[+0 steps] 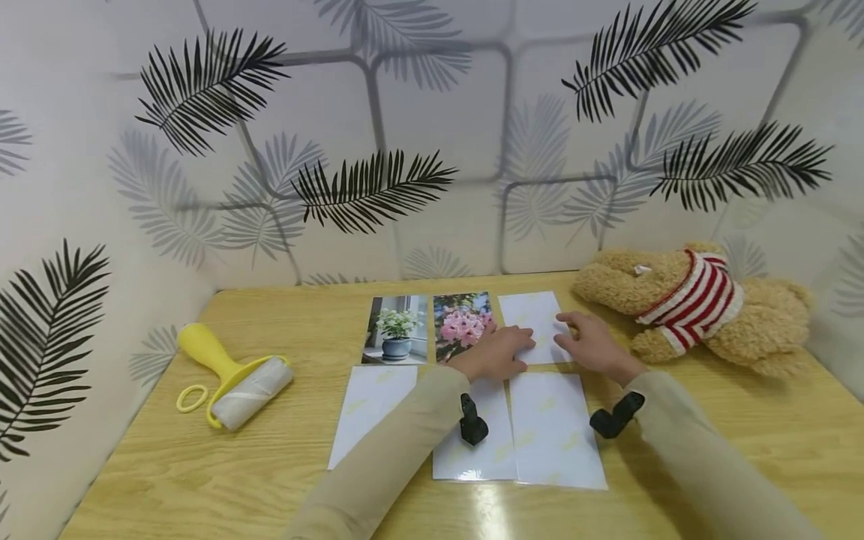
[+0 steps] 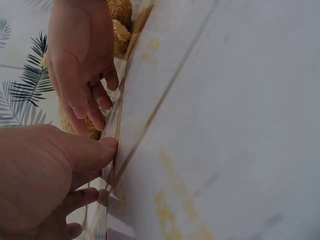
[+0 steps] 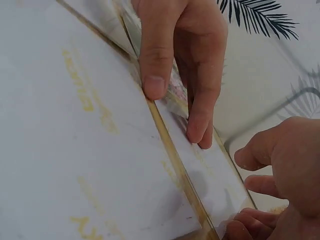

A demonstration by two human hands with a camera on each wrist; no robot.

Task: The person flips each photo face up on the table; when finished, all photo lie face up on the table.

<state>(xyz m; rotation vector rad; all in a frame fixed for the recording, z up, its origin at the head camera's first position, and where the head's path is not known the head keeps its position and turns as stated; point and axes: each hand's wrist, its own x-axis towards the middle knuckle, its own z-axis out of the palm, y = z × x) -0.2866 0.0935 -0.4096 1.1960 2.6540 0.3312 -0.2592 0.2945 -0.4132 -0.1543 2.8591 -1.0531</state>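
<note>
My left hand [image 1: 496,351] rests over the lower left part of the white back of a photo card [image 1: 533,307] in the far row. In the right wrist view, its thumb [image 3: 156,82] and fingers stand apart at the card's edges. Beside the same card's right edge is my right hand [image 1: 597,346], fingers loosely bent, at least one fingertip by the card in the right wrist view. Left of them lie a pink flower photo [image 1: 462,322], partly behind the left hand, and a potted plant photo [image 1: 397,330].
Nearer lie white-backed cards, one at left [image 1: 367,401], one in the middle [image 1: 472,457] and one at right [image 1: 556,431]. A yellow-handled lint roller [image 1: 253,390] sits at left. A teddy bear [image 1: 702,300] in a striped top lies at right, against the patterned wall [image 1: 445,225].
</note>
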